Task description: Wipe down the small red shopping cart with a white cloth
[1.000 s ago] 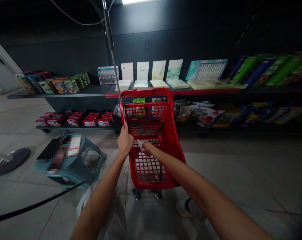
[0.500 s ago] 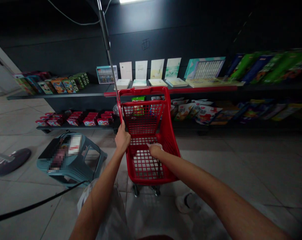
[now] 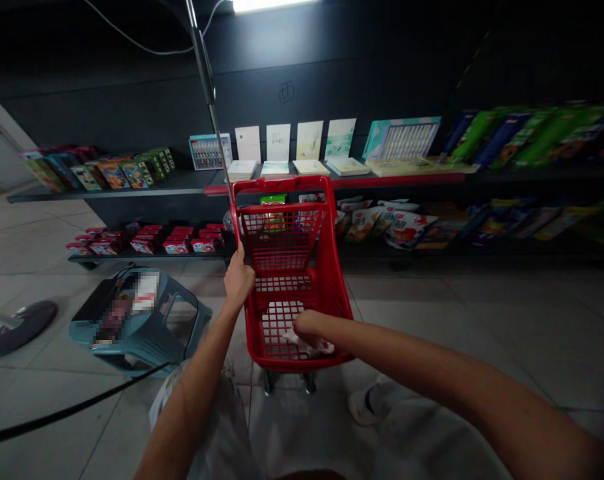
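Note:
A small red shopping cart stands on the tiled floor in front of me. My left hand is closed round the cart's left rim. My right hand reaches down inside the basket, near its front wall. It is closed on a white cloth pressed against the red mesh bottom. The cart holds nothing else that I can see.
Dark shelves along the wall carry boxed goods, cards and bags. A teal plastic stool with items on it stands at the left. Also at the left are a black cable, a metal pole and a round stand base.
My right hand with the cloth has moved from the back of the basket down and toward me along the bottom. My left hand has kept its hold on the rim.

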`<state>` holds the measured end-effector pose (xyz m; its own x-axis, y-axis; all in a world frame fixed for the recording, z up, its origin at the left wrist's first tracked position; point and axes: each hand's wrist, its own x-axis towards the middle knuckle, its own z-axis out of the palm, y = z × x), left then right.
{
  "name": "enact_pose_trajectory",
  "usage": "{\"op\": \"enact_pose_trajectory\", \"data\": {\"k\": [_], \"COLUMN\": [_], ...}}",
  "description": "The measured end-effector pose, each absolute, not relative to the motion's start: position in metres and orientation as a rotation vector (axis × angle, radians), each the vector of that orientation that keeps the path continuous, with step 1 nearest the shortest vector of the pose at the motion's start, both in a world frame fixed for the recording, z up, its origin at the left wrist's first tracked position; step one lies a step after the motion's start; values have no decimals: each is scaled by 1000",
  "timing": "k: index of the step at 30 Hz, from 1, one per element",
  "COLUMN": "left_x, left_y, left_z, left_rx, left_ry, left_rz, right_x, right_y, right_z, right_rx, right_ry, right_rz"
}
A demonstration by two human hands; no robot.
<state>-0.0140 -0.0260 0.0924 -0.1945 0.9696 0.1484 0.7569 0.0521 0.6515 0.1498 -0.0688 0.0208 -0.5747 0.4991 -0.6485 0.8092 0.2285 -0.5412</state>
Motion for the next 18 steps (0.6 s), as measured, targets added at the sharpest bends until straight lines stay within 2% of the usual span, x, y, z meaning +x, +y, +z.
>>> {"op": "enact_pose_trajectory", "data": {"k": [4,6,10,12,14,18], "left_x": [-12,-13,-20,-23,-24,-24], "left_y": [-24,-23,-19,-17,-16,-16], "left_z": [92,92,91,89,88,87], "left_rx": [1736,1744,1778,1793,1802,1793], "left_ry": [2014,2009,2006,2012,2015,2015], "left_rz": [899,903,894,886,888,906], "right_x": [149,147,150,157,166,179], "right_y": [-63,-61,-61,-62,-62,-61], "right_z": [19,23,43,52,58,63], "right_rx": [1056,925,700,650,682,955], "right_ry": [1971,2025,2334,2287,2113,1830], "right_rz": [-1145,-1191,-1620,-1741,-1642,-1151]}}
